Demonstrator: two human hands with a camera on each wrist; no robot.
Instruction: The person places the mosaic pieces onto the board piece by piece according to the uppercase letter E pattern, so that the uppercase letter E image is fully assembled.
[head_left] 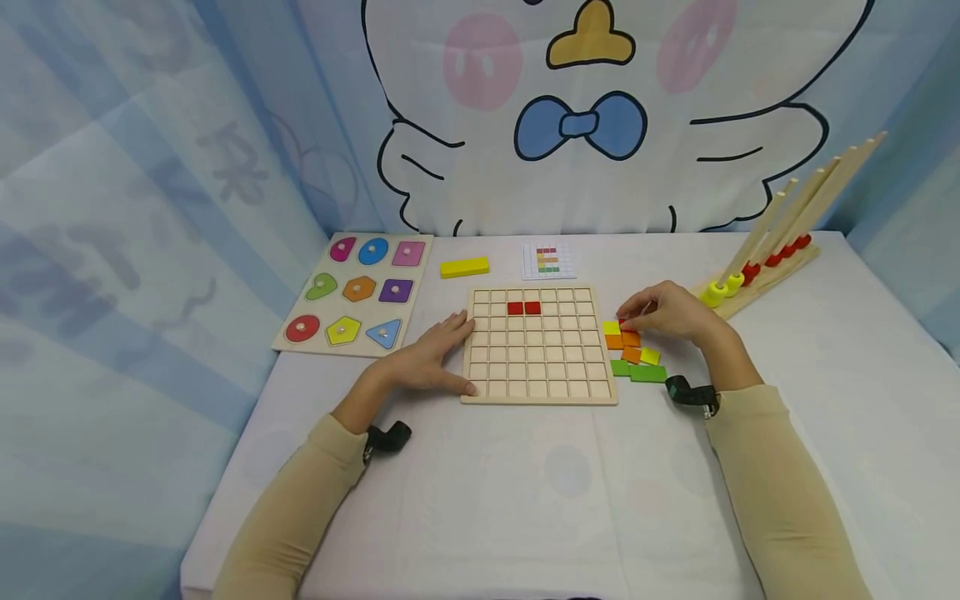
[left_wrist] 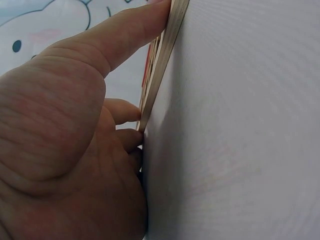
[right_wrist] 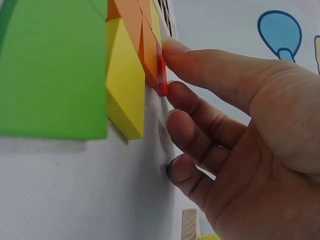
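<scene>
A square, pale wooden grid board (head_left: pixel 538 400), with two red square tiles (head_left: pixel 532 308) set in its upper part, lies at the centre of the head view and is touched along its left edge by the left hand (head_left: pixel 422 358), whose thumb and fingers are spread, with nothing gripped. Right of centre, a small red block (right_wrist: pixel 163 84) is pinched between the thumb and forefinger of the right hand (head_left: pixel 666 313), above a cluster of yellow, orange and green blocks (head_left: pixel 631 355) on the white-covered table (head_left: pixel 480 517).
</scene>
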